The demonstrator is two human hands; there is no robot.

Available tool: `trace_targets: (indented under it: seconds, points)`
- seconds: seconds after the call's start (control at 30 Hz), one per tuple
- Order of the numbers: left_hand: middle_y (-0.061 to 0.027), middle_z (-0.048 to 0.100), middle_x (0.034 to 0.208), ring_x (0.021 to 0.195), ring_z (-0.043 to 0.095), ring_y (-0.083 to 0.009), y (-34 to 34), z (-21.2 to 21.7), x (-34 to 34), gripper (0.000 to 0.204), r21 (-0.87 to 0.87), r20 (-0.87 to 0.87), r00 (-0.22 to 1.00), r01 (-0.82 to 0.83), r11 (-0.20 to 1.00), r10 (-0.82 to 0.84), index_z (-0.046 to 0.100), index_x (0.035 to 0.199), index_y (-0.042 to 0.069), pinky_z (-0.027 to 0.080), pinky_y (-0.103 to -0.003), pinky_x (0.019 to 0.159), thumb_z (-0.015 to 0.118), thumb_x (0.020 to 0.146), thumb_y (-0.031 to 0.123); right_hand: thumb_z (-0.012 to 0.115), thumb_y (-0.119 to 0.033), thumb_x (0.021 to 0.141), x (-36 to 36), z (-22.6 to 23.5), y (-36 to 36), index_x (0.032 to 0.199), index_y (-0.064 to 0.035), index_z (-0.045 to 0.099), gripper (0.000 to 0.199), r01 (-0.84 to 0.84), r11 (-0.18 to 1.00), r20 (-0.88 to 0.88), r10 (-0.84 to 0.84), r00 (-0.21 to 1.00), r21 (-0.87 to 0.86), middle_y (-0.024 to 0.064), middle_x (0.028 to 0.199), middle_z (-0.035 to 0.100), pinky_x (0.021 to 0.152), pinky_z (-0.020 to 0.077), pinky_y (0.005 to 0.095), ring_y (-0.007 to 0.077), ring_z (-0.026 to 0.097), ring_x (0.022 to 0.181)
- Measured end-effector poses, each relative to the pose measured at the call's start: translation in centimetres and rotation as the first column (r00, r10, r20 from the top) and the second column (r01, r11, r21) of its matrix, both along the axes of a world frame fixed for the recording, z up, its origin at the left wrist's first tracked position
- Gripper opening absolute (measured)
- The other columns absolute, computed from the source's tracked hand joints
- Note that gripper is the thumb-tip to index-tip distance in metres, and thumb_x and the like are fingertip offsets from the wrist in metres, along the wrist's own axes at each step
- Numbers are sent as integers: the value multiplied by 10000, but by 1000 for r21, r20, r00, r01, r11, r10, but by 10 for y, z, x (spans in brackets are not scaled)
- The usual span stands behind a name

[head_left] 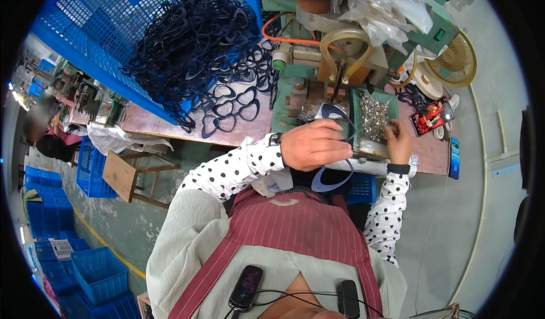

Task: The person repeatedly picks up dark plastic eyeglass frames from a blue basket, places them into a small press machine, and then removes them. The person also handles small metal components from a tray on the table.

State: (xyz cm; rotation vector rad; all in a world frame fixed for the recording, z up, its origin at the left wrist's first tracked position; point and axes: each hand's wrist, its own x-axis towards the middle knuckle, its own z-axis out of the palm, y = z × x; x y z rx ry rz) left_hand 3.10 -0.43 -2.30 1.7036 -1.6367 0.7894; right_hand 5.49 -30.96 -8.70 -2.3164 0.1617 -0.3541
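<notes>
On my feed, just right of ctr., the left hand (315, 146) grasps a navy-blue, cat-eye-shaped plastic glasses frame (330, 110) near its middle, one lens loop up toward 12 o'clock, the other hanging at 6 below the fingers. The upper loop sits under the head of a big green metal bench machine w/ orange hoses (284, 120), approx. 12–1 o'clock; can't tell from here if they touch.

At 3 o'clock I've got the right hand (400, 141), fingers bent in at the near R edge of a green rectangular tray (392, 100) full of tiny silvery metal parts (373, 114). Can't tell if it's pinching one.

At 10–11 I see a large blue plastic lattice basket (102, 23) w/ a tangled heap of navy frames (193, 29), a few spilling onto the pinkish counter (153, 123). Btwn 2 and 3, a black phone w/ a lit red screen (432, 116) is near the tray; at 2, a round tan fan (454, 57). A wooden stool (120, 174) stands at 9.
</notes>
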Motion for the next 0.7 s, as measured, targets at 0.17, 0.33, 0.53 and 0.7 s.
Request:
trace_targets:
  seconds: [0.17, 0.33, 0.53, 0.7]
  points:
    - [-119, 642, 1107, 927, 615, -272, -2, 4, -1, 352, -30, 5, 1000, 22, 999, -22, 613, 1146, -12, 492, -473, 929, 611, 794, -13, 690, -210, 825, 2, -22, 17, 993, -52, 660, 233, 2, 908, 126, 56, 990, -419, 174, 854, 626, 761, 476, 453, 386, 601, 903]
    - [-81, 635, 1167, 1102, 603, -265, 5, 7, -13, 346, 34, 49, 990, -133, 991, 131, 614, 1194, 69, 375, -577, 1027, 597, 848, 59, 669, -183, 855, 20, -31, 12, 894, -31, 686, 158, 6, 995, 225, 16, 974, -97, 163, 812, 680, 706, 501, 379, 300, 653, 748]
    - [-85, 620, 1123, 938, 581, -249, 88, -51, -4, 312, 103, -201, 644, -736, 669, 739, 678, 1043, 127, 409, -446, 859, 609, 741, 88, 665, -207, 885, 16, -35, 13, 930, -36, 690, 179, 64, 996, 213, -51, 976, -57, 166, 825, 690, 683, 506, 368, 304, 661, 747]
    - [-135, 623, 997, 762, 599, -334, 189, -73, -3, 186, 180, -85, -47, -983, -31, 995, 659, 930, 68, 469, -440, 662, 618, 749, 63, 644, -176, 901, 13, -37, 15, 972, -56, 708, 153, 96, 995, 378, -90, 922, 4, 125, 876, 709, 683, 525, 340, 229, 674, 737]
